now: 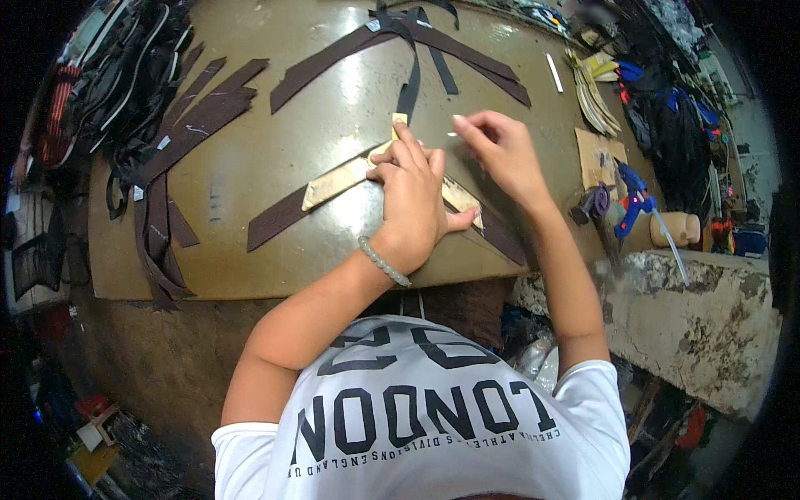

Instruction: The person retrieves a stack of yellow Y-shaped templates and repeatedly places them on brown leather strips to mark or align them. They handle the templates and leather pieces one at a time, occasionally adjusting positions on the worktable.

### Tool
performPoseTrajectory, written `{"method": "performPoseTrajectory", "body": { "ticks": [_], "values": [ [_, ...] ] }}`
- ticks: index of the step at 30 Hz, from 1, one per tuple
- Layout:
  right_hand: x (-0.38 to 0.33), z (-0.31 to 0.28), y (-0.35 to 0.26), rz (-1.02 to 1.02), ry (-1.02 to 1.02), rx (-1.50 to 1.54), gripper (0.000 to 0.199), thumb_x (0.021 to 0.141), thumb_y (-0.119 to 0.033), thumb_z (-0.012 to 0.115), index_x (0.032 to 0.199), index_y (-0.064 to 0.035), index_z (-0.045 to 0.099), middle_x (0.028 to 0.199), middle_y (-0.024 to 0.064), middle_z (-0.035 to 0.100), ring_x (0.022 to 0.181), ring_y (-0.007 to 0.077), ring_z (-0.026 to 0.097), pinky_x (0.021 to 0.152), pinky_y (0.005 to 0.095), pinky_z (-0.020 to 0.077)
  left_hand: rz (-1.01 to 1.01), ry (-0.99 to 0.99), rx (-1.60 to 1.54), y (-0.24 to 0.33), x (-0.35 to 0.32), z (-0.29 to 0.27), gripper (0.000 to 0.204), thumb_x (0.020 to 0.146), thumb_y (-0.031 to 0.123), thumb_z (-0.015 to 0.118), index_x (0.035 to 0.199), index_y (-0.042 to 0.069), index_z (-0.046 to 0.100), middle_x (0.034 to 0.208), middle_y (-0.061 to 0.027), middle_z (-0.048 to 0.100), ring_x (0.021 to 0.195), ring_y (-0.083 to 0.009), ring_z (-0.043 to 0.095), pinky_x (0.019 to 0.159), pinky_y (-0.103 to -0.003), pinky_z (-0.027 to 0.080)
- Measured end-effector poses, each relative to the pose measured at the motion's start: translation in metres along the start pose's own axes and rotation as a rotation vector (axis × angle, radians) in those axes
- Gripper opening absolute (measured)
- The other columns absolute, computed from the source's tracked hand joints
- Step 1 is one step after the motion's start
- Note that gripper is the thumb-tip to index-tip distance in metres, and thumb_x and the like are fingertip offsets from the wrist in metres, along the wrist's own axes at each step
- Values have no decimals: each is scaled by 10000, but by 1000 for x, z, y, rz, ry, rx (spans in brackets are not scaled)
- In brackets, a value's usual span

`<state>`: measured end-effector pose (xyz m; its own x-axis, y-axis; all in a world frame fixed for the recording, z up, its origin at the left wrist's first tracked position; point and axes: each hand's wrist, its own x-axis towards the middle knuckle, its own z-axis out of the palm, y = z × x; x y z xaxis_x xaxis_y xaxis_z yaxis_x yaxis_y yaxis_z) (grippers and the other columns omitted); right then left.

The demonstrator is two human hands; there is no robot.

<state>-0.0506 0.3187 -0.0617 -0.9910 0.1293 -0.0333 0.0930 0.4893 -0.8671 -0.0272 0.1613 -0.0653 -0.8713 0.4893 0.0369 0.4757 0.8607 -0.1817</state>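
My left hand (412, 196) presses flat on a tan V-shaped cardboard pattern (337, 182) that lies over a dark brown strap piece (279, 217) on the board. Its fingers pin the pattern near its top point. My right hand (500, 150) hovers just to the right, fingers pinched on a small thin white marker whose tip shows near the pattern's top. The strap piece also runs out under my left hand toward the lower right (500, 233).
The work board (250, 150) carries several dark brown cut straps at the left (196, 121) and at the top (400, 37). A stack of tan patterns (596, 92), a blue glue gun (637, 196) and a worn ledge (692, 308) are at right.
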Motion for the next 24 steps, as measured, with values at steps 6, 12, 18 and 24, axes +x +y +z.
{"method": "performPoseTrajectory", "body": {
  "ticks": [6,12,18,24],
  "values": [
    [57,32,-12,-265,-231,-8,177,880,-135,700,972,16,697,846,116,698,725,183,663,669,328,528,33,0,-3,-4,1,1,1025,658,888,508,1187,13,578,1428,-332,425,1051,-352,525,767,-419,499],
    [56,38,-3,-694,-152,-321,121,854,-64,653,946,-1,699,919,153,625,848,349,629,764,411,524,52,-11,8,-4,2,5,1030,651,900,491,1157,7,580,1433,-340,410,1044,-341,521,760,-421,497],
    [49,23,1,-775,-193,-350,136,867,-39,634,984,-1,691,925,161,626,864,350,636,777,410,525,46,38,-57,-5,2,8,1032,632,886,527,1166,5,579,1413,-338,427,1058,-326,513,838,-433,470],
    [41,14,-14,-519,-80,-133,163,907,-75,635,1039,6,682,921,174,676,807,337,668,720,373,538,38,91,-120,-7,-2,11,1028,642,866,547,1185,-6,577,1375,-324,464,1076,-334,511,914,-436,441]
  ]
}}
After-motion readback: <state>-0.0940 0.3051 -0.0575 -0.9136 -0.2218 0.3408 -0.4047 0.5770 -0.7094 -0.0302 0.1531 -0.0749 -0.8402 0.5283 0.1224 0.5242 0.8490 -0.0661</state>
